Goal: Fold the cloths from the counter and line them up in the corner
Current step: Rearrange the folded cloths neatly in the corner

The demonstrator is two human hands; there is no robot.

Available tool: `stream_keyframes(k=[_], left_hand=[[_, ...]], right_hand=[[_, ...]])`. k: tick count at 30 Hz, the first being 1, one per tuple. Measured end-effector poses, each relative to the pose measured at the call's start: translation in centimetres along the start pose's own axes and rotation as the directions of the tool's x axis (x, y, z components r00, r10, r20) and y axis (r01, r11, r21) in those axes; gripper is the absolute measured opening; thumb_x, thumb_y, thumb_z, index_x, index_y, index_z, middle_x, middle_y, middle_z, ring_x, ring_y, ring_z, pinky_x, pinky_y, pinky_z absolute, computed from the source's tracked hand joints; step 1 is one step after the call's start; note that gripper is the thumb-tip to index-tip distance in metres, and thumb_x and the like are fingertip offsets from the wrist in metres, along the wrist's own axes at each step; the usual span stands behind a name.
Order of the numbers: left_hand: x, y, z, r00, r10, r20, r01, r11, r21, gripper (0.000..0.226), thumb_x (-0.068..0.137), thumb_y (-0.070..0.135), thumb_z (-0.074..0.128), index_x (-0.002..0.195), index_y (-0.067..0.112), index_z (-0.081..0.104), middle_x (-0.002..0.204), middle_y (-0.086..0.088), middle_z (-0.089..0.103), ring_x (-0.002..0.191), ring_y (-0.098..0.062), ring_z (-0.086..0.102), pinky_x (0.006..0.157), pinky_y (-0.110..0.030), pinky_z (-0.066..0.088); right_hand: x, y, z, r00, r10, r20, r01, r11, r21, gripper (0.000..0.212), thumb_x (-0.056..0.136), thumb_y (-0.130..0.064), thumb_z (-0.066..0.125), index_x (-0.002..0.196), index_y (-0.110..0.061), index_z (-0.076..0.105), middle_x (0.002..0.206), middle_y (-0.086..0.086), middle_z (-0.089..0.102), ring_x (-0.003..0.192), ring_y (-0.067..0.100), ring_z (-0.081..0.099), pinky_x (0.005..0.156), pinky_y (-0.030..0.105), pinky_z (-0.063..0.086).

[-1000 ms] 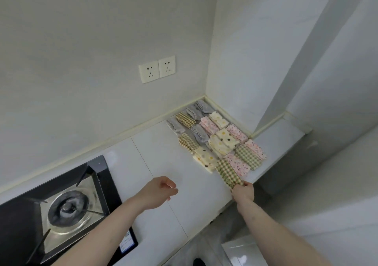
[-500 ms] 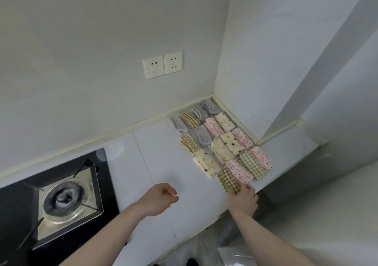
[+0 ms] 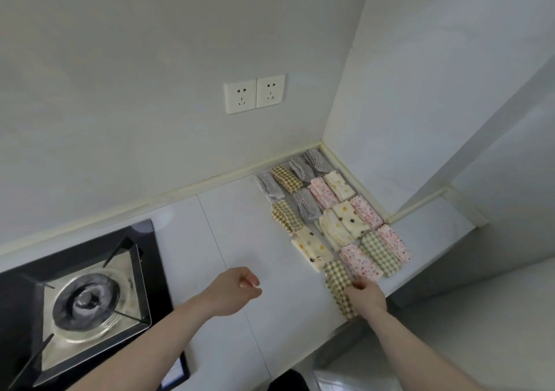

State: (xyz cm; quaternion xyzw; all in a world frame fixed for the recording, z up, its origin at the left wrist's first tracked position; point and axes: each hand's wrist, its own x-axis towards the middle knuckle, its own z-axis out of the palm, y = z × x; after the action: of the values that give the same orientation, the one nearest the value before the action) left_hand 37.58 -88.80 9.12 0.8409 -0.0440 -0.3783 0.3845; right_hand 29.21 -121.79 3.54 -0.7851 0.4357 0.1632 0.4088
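Several folded cloths lie in rows in the counter's corner: grey ones (image 3: pixel 312 162) at the back, a yellow dotted one (image 3: pixel 312 248) and a pink floral one (image 3: pixel 360 261) nearer me. A folded brown-checked cloth (image 3: pixel 336 279) lies at the front of the rows, close to the counter's front edge. My right hand (image 3: pixel 366 297) sits on its right side, curled fingers pinching its edge and hiding its near part. My left hand (image 3: pixel 237 291) hovers over the bare white counter (image 3: pixel 240 234), loosely curled and holding nothing.
A black gas hob (image 3: pixel 87 300) fills the counter's left end. Two wall sockets (image 3: pixel 255 94) sit above the counter. A narrow white ledge (image 3: pixel 435 222) runs right of the cloths, past the wall corner. The counter's front edge drops off just under my right wrist.
My right hand has brought the brown-checked cloth from the counter's edge up against the front of the rows. My left hand has stayed nearly still.
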Motion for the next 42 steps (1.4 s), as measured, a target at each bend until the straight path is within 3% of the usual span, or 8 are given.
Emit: stream_keyframes(k=[4,7,15,23,28,33,36,42], left_hand=[[2.8,1.4,-0.4,1.0,-0.025,0.005,0.026,0.996,-0.087,0.017,0.089,0.031,0.07,0.104,0.023,0.069,0.102,0.001,0.073,0.087,-0.012,0.072,0.069,-0.024,0.054],[6.3,2.6,-0.9,0.998,-0.057,-0.04,0.05,0.985,-0.164,0.018,0.089,0.028,0.071,0.105,0.022,0.066,0.105,-0.002,0.07,0.085,-0.016,0.068,0.066,-0.026,0.053],[15.6,8.2,-1.3,0.96,-0.234,-0.155,0.197,0.955,-0.22,0.049,0.088,0.048,0.07,0.121,0.016,0.053,0.111,-0.004,0.064,0.096,-0.024,0.066,0.077,-0.034,0.053],[21.3,9.7,0.1,0.888,-0.418,-0.192,0.37,0.896,-0.245,0.07,0.084,0.064,0.066,0.122,0.005,0.062,0.105,-0.009,0.068,0.091,-0.028,0.07,0.061,-0.032,0.05],[22.8,10.2,1.4,0.861,-0.478,-0.174,0.379,0.83,-0.409,0.051,0.086,0.056,0.074,0.09,0.009,0.054,0.072,-0.002,0.052,0.064,-0.018,0.051,0.064,-0.031,0.045],[23.3,10.2,1.7,0.875,-0.462,-0.142,0.338,0.794,-0.506,0.061,0.083,0.038,0.083,0.126,0.005,0.057,0.114,-0.01,0.065,0.105,-0.028,0.065,0.089,-0.035,0.056],[22.8,10.4,2.0,0.883,-0.458,-0.104,0.311,0.735,-0.602,0.039,0.087,0.029,0.082,0.11,0.007,0.059,0.101,-0.005,0.063,0.089,-0.019,0.06,0.082,-0.029,0.05],[19.1,9.9,1.5,0.902,-0.345,-0.26,0.13,0.791,-0.597,0.024,0.082,0.031,0.073,0.093,0.01,0.073,0.084,-0.001,0.07,0.071,-0.018,0.064,0.06,-0.028,0.048]], right_hand=[[-0.7,-2.0,-0.8,0.997,-0.063,-0.051,0.071,0.982,0.175,0.034,0.095,-0.022,0.064,0.129,-0.014,0.065,0.124,0.003,0.066,0.122,0.027,0.059,0.107,0.042,0.048],[-0.5,-4.7,-1.4,0.991,-0.093,-0.1,0.117,0.954,0.278,0.008,0.095,-0.02,0.062,0.092,-0.013,0.065,0.089,0.004,0.066,0.091,0.024,0.063,0.074,0.032,0.048],[1.4,-12.6,-2.6,0.97,-0.218,-0.11,0.24,0.933,0.267,0.021,0.09,-0.009,0.056,0.071,-0.015,0.048,0.051,-0.002,0.042,0.051,0.018,0.037,0.056,0.031,0.03],[3.6,-14.2,-3.9,0.934,-0.251,-0.255,0.339,0.85,0.404,0.008,0.093,-0.007,0.055,0.089,-0.001,0.059,0.075,0.02,0.061,0.064,0.024,0.057,0.058,0.036,0.049],[5.1,-12.4,-2.8,0.96,-0.254,0.12,0.25,0.967,0.051,0.013,0.094,-0.015,0.057,0.088,-0.004,0.06,0.065,0.0,0.048,0.056,0.014,0.044,0.053,0.025,0.035],[5.3,-11.8,-1.6,0.929,-0.184,0.32,0.222,0.971,-0.087,0.008,0.086,-0.021,0.06,0.084,-0.013,0.059,0.065,-0.004,0.053,0.058,0.012,0.048,0.056,0.026,0.035],[5.1,-11.6,-1.3,0.899,-0.171,0.402,0.267,0.944,-0.195,0.01,0.084,-0.025,0.061,0.078,-0.02,0.056,0.061,-0.01,0.05,0.057,0.009,0.049,0.056,0.024,0.036],[6.7,-14.5,-3.4,0.922,-0.278,0.269,0.245,0.958,0.149,0.007,0.093,-0.016,0.063,0.094,-0.013,0.068,0.083,0.0,0.074,0.079,0.02,0.071,0.075,0.04,0.059]])
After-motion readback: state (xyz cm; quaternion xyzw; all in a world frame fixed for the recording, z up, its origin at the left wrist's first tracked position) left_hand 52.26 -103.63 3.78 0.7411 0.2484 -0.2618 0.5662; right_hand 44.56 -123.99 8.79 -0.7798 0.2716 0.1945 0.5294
